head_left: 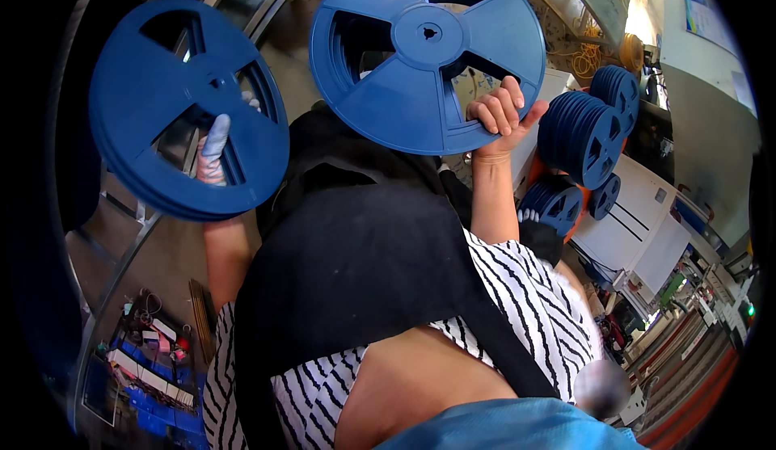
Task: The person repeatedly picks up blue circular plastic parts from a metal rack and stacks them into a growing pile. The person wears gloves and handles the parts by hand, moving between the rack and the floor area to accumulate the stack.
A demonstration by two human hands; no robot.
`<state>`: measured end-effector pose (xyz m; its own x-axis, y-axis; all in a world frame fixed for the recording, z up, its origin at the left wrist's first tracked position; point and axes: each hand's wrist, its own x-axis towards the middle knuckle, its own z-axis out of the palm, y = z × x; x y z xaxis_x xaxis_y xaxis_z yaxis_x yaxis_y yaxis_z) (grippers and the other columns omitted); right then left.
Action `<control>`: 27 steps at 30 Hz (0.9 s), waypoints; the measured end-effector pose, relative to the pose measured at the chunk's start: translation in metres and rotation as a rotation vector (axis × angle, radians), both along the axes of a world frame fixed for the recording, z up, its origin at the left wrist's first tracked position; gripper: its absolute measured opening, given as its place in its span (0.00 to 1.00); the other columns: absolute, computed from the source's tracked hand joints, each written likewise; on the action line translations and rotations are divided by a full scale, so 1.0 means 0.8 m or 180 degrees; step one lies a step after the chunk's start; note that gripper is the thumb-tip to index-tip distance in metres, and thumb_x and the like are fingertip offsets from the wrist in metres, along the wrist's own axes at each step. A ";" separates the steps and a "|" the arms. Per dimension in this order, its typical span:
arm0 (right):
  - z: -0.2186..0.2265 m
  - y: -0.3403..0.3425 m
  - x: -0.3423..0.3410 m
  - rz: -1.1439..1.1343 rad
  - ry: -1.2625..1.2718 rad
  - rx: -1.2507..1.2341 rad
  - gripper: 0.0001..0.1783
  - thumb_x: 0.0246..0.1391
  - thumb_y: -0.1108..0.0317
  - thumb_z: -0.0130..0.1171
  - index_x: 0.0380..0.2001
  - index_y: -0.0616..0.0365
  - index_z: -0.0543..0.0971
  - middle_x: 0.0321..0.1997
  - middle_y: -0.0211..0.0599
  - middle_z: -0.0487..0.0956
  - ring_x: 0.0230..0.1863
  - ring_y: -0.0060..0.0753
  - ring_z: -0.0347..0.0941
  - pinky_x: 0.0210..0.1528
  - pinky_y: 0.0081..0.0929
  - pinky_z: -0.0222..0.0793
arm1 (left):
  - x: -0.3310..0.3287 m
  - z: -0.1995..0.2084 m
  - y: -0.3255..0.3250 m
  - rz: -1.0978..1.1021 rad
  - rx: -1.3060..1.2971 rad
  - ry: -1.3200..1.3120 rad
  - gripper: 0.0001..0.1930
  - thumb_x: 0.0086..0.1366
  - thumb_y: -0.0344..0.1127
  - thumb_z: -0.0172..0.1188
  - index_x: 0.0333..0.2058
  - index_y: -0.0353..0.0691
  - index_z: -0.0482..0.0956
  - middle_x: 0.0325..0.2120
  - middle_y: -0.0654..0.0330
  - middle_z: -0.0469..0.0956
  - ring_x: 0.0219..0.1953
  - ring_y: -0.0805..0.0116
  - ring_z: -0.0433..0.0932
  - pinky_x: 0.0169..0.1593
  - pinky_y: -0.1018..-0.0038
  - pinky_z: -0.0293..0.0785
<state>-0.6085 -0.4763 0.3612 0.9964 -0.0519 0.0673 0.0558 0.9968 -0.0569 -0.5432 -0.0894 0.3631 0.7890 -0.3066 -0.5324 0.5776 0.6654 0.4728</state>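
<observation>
My left hand (212, 156), its thumb covered in whitish material, is closed on a stack of blue reels (139, 98) at the upper left. The thumb comes through a cut-out over the front face, and other fingertips show in a second opening. A larger-looking stack of blue reels (503, 31) is held up at the top centre. The fingers of my right hand (503, 115) curl through a cut-out and over the lower right rim of its front reel. Both stacks are tilted with their flat faces toward me, apart from each other.
More blue reels (578, 139) stand in rows at the right, near a white cabinet (626, 216). Another person's gloved fingers (529, 216) touch a lower reel there. A blue bin (153, 410) with assorted items lies lower left, beside a metal frame (121, 276). Yellow cable (588, 56) hangs behind.
</observation>
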 end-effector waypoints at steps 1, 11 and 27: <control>-0.003 0.004 -0.001 0.0044 0.0043 -0.0089 0.25 0.53 0.41 0.59 0.27 0.52 0.67 0.13 0.19 0.64 0.15 0.14 0.61 0.22 0.15 0.56 | 0.000 -0.016 0.010 -0.0126 0.0116 -0.0048 0.24 0.67 0.35 0.55 0.58 0.32 0.64 0.50 0.54 0.74 0.53 0.66 0.73 0.60 0.73 0.69; 0.065 0.159 0.023 0.1235 0.0451 -0.2401 0.29 0.46 0.42 0.64 0.29 0.62 0.72 0.18 0.34 0.72 0.17 0.24 0.67 0.22 0.19 0.63 | 0.005 -0.036 -0.131 -0.1276 0.1145 -0.1757 0.48 0.55 0.46 0.67 0.67 0.38 0.46 0.57 0.48 0.66 0.57 0.57 0.69 0.62 0.61 0.63; 0.031 0.057 0.016 0.0268 0.2764 -0.2648 0.22 0.60 0.56 0.56 0.45 0.67 0.73 0.35 0.42 0.80 0.34 0.32 0.78 0.37 0.28 0.76 | 0.016 -0.040 -0.062 -0.0707 -0.0857 -0.0702 0.45 0.46 0.56 0.69 0.55 0.29 0.64 0.48 0.43 0.72 0.55 0.47 0.70 0.61 0.56 0.67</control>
<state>-0.5955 -0.4304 0.3857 0.7241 -0.2435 -0.6452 -0.3832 0.6359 -0.6700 -0.5301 -0.1392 0.3309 0.7741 -0.5876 -0.2354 0.6255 0.6527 0.4275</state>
